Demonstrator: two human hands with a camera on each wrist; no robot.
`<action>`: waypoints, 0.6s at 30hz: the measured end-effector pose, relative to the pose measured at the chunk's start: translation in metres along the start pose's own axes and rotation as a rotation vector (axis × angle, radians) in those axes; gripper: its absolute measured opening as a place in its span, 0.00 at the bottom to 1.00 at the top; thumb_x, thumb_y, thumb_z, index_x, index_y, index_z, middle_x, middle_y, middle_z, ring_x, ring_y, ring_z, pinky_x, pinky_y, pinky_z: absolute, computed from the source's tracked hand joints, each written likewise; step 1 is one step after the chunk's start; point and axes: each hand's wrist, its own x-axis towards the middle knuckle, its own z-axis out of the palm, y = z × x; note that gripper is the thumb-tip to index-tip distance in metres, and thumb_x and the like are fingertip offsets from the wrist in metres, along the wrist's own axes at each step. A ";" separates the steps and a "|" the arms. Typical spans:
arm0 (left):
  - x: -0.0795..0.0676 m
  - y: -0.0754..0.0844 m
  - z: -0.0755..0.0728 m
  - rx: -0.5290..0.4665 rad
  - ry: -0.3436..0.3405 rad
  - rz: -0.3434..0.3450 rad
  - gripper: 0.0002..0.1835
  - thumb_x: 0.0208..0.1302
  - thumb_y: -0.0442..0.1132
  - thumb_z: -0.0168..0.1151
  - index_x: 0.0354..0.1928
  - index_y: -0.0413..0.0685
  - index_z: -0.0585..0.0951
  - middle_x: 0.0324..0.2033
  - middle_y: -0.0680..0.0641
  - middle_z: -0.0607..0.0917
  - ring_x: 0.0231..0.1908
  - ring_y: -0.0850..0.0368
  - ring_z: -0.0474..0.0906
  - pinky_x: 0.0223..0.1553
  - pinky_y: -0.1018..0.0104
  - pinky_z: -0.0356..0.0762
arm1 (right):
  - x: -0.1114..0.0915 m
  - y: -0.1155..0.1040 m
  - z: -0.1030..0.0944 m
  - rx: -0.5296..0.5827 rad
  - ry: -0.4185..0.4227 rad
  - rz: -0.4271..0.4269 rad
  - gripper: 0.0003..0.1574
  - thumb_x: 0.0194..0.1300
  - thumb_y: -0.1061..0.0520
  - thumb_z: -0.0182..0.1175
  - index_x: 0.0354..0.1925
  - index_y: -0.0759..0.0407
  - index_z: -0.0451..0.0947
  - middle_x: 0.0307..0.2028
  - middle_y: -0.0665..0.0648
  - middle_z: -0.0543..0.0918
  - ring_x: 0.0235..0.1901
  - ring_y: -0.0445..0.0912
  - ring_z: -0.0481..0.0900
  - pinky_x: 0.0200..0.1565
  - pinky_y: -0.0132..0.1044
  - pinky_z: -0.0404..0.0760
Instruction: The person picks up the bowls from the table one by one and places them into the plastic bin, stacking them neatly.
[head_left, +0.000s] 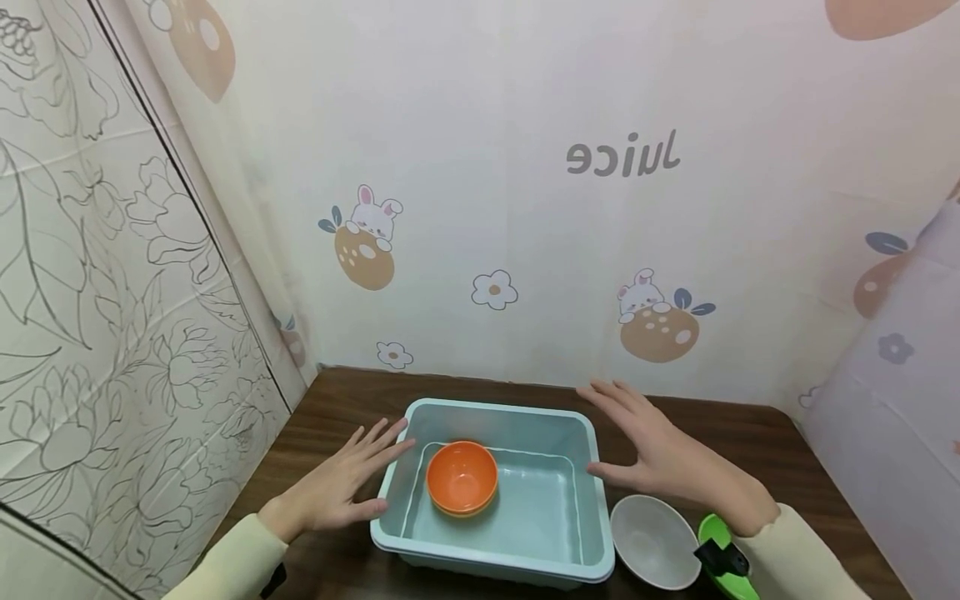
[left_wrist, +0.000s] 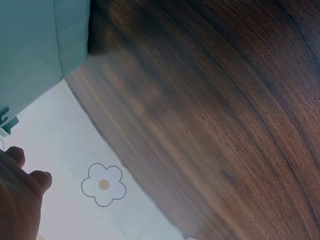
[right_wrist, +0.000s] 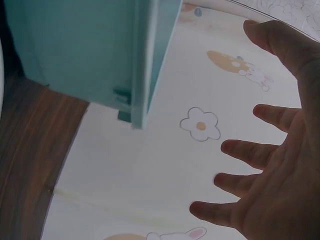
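Loosely spread, the left grip (head_left: 337,485) and right grip (head_left: 663,446) were released, the pale-blue tub (head_left: 540,504) between them. Near the right one, a white bowl (head_left: 651,542) and green object (head_left: 712,527) crowded the worktop (head_left: 345,408).

The tub (head_left: 540,504) is light blue-green, with round corners and a smooth rim. It sits flat on the brown worktop (head_left: 337,404), open side up and turned a bit. In its left part stands a round orange bowl (head_left: 462,477), right way up, a lighter orange edge showing underneath.
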 end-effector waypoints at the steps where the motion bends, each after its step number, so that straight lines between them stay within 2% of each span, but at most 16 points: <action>1: 0.000 0.000 0.000 -0.002 0.000 0.000 0.45 0.66 0.55 0.63 0.82 0.58 0.57 0.83 0.45 0.51 0.80 0.33 0.46 0.67 0.19 0.51 | -0.002 0.001 0.000 -0.011 0.012 -0.007 0.56 0.59 0.37 0.75 0.78 0.47 0.61 0.75 0.63 0.65 0.74 0.74 0.58 0.62 0.77 0.66; 7: -0.001 0.000 0.001 -0.007 0.000 -0.008 0.44 0.68 0.58 0.61 0.82 0.57 0.58 0.83 0.46 0.51 0.80 0.34 0.46 0.68 0.20 0.50 | -0.015 0.008 0.003 -0.066 0.067 -0.035 0.57 0.55 0.39 0.77 0.76 0.47 0.64 0.73 0.65 0.67 0.71 0.79 0.57 0.58 0.82 0.63; 13: -0.001 -0.002 0.003 -0.002 0.010 -0.003 0.43 0.69 0.59 0.59 0.82 0.59 0.57 0.83 0.46 0.51 0.80 0.33 0.46 0.68 0.19 0.51 | -0.028 0.015 0.004 -0.091 0.030 0.031 0.60 0.54 0.36 0.77 0.78 0.46 0.62 0.76 0.66 0.64 0.73 0.77 0.54 0.59 0.84 0.58; 18: -0.001 -0.003 0.003 0.011 0.014 0.000 0.43 0.69 0.59 0.59 0.82 0.59 0.57 0.83 0.46 0.51 0.80 0.33 0.47 0.67 0.19 0.52 | -0.040 0.019 0.007 -0.111 0.017 0.043 0.64 0.52 0.34 0.77 0.79 0.43 0.59 0.76 0.68 0.62 0.74 0.76 0.53 0.57 0.86 0.57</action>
